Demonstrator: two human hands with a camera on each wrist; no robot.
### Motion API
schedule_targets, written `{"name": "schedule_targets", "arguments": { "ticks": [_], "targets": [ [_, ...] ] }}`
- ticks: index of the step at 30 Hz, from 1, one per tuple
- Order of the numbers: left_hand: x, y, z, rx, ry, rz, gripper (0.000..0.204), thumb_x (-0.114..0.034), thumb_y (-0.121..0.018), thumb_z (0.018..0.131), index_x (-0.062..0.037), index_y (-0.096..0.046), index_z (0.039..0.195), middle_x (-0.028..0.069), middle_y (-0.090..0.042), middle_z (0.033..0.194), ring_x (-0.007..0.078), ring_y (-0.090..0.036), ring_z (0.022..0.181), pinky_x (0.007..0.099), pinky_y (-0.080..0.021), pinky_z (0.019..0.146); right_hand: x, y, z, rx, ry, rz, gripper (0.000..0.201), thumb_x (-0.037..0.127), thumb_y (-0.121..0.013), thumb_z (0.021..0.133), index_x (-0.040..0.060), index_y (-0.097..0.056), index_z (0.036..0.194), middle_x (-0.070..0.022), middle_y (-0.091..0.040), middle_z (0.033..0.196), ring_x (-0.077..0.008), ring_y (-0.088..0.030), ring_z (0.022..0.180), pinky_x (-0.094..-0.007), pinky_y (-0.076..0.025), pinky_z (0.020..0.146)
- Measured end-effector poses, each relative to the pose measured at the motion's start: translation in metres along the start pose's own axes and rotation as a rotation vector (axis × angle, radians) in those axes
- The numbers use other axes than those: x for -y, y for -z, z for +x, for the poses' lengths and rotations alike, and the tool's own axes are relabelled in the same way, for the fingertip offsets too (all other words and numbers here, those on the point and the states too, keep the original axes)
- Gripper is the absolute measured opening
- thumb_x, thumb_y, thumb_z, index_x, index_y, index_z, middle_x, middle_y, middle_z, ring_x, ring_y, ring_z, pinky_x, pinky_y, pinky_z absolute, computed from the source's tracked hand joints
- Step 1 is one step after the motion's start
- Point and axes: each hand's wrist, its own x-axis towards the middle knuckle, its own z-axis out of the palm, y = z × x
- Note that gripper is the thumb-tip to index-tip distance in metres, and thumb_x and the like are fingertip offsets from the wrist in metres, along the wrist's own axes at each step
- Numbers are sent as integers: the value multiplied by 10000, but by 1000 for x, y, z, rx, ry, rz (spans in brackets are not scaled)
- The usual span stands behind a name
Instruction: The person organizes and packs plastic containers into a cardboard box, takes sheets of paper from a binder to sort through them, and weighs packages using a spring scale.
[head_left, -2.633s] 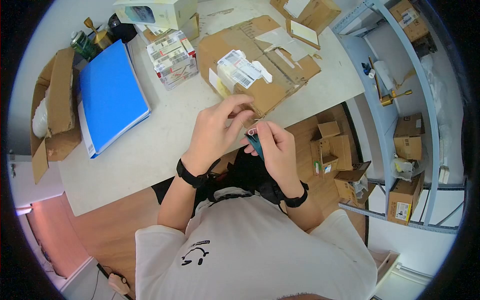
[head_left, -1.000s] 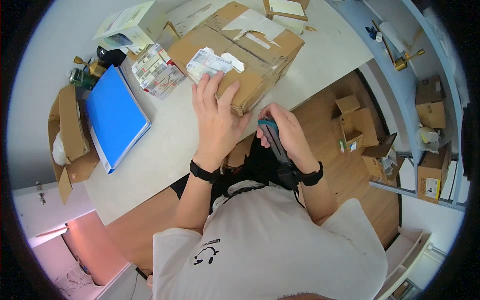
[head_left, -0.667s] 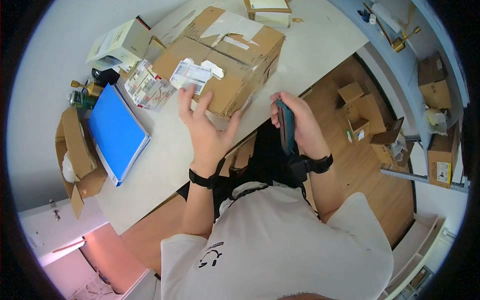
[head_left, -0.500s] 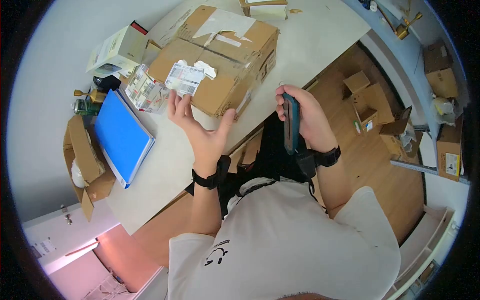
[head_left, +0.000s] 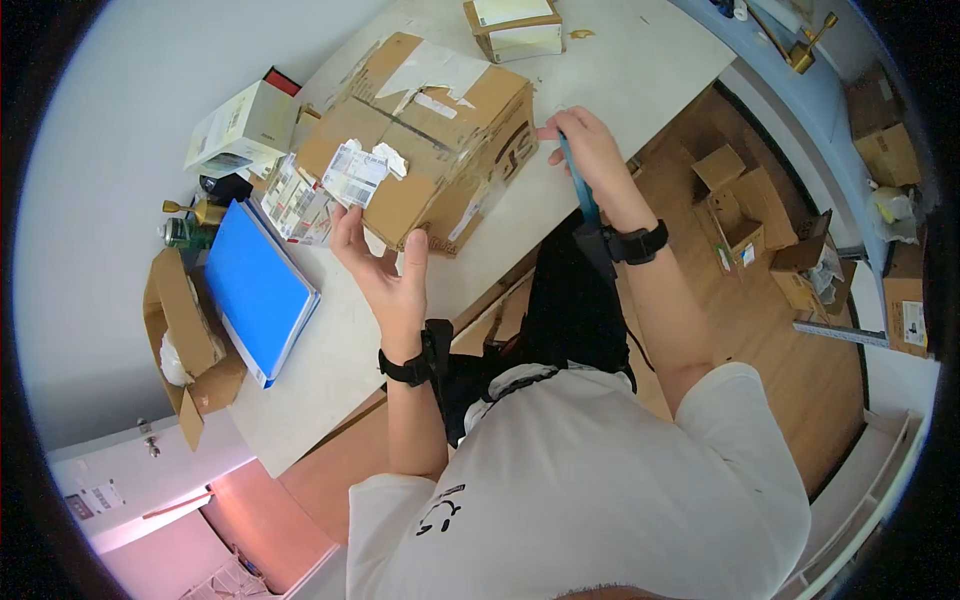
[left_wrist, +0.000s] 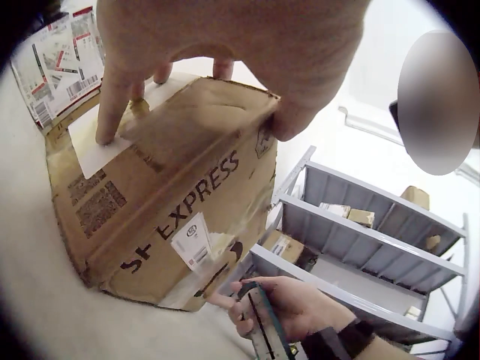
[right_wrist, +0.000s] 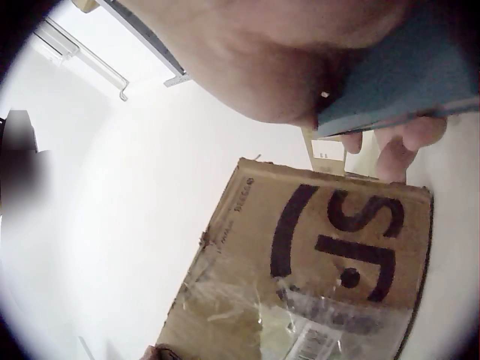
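A large taped cardboard box [head_left: 440, 150] with a torn white label sits at an angle on the table; its sides carry "SF EXPRESS" print. My left hand [head_left: 383, 285] holds its near left corner, fingers [left_wrist: 112, 112] against one side and thumb at the other edge. Beyond the far right corner, my right hand [head_left: 597, 160] grips a slim teal-and-grey handle [left_wrist: 264, 322] with a lengthwise slot. An outstretched fingertip reaches the box's edge. In the right wrist view the teal handle [right_wrist: 405, 82] lies along the palm, above the box's printed side.
Left of the box, a blue folder [head_left: 255, 290] lies by an open carton [head_left: 185, 335]. Behind stand a stack of labelled small boxes [head_left: 297, 205] and a white box [head_left: 240, 130]. Another small box [head_left: 513, 30] stands farther back. Open cartons [head_left: 745, 205] lie on the floor at right.
My left hand has left the handle, moved onto the box and narrowed round its corner. My right hand has carried the handle up and away, to the far right corner. The box has turned slightly.
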Motion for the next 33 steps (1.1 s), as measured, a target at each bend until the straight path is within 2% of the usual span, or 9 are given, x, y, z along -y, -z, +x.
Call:
{"name": "schedule_targets", "arguments": {
  "ticks": [2, 5, 7, 9, 15, 17, 23, 25, 33],
  "targets": [
    [2, 5, 3, 6, 0, -8, 715, -194, -785, 884, -119, -360, 1454, 171, -155, 1633, 356, -244, 1495, 530, -454, 1065, 0, -4, -3, 17, 5, -57, 274, 254, -496, 973, 12, -622, 951, -76, -687, 889, -183, -619, 665, -308, -490, 638],
    [-4, 16, 11, 12, -31, 46, 662, -221, -742, 933, -110, -382, 1477, 175, -259, 1601, 316, -383, 1413, 442, -511, 987, 6, 0, -13, 45, 34, -110, 268, 242, -499, 974, 10, -627, 933, -72, -683, 867, -180, -608, 656, -305, -495, 640],
    [-26, 23, 15, -34, 213, -84, 558, -263, -629, 1016, -114, -392, 1498, 101, -444, 1504, 237, -504, 1307, 432, -538, 962, 17, 4, -26, 67, 55, -114, 266, 240, -503, 976, 10, -628, 928, -75, -693, 875, -173, -600, 649, -298, -495, 638],
    [-53, 32, 24, 15, 223, -35, 559, -334, -534, 1066, -150, -337, 1555, 104, -456, 1506, 233, -532, 1280, 429, -545, 942, 40, 7, -45, 5, 178, -46, 257, 242, -515, 998, 23, -637, 940, -72, -723, 918, -121, -571, 647, -262, -470, 609],
    [-100, 47, 37, 2, 150, -106, 640, -434, -538, 1053, -99, -339, 1560, 186, -449, 1509, 233, -521, 1284, 390, -506, 974, 96, 12, -86, 172, 375, 118, 252, 252, -516, 1051, 53, -644, 965, -74, -755, 986, -38, -533, 667, -205, -415, 572],
    [-94, 50, 41, 97, 67, 132, 697, -515, -469, 1059, -51, -327, 1559, 175, -452, 1495, 218, -546, 1207, 373, -493, 984, 102, 7, -89, 169, 393, 76, 254, 256, -516, 1055, 55, -638, 959, -80, -758, 988, -40, -529, 663, -199, -417, 585],
    [-72, 40, 32, 64, 97, 336, 533, -326, -674, 978, -77, -520, 1423, 165, -465, 1466, 276, -462, 1349, 412, -365, 1121, 92, 6, -78, 205, 361, 91, 259, 264, -518, 1057, 57, -635, 952, -81, -756, 1028, -44, -516, 677, -207, -429, 619],
    [-64, 38, 32, 32, -146, 456, 488, -312, -675, 972, -80, -556, 1385, 168, -423, 1500, 313, -427, 1383, 432, -338, 1144, 90, 7, -83, 218, 336, 77, 266, 265, -517, 1058, 57, -649, 958, -64, -752, 1013, -40, -517, 691, -209, -437, 631],
    [-48, 36, 31, 2, -91, 310, 428, -178, -400, 1038, 6, -521, 1404, 175, -510, 1454, 259, -452, 1365, 373, -307, 1163, 62, 3, -106, 226, 318, 29, 243, 225, -556, 1052, 19, -665, 987, 10, -663, 886, -68, -558, 838, -232, -450, 773]
  ]
}}
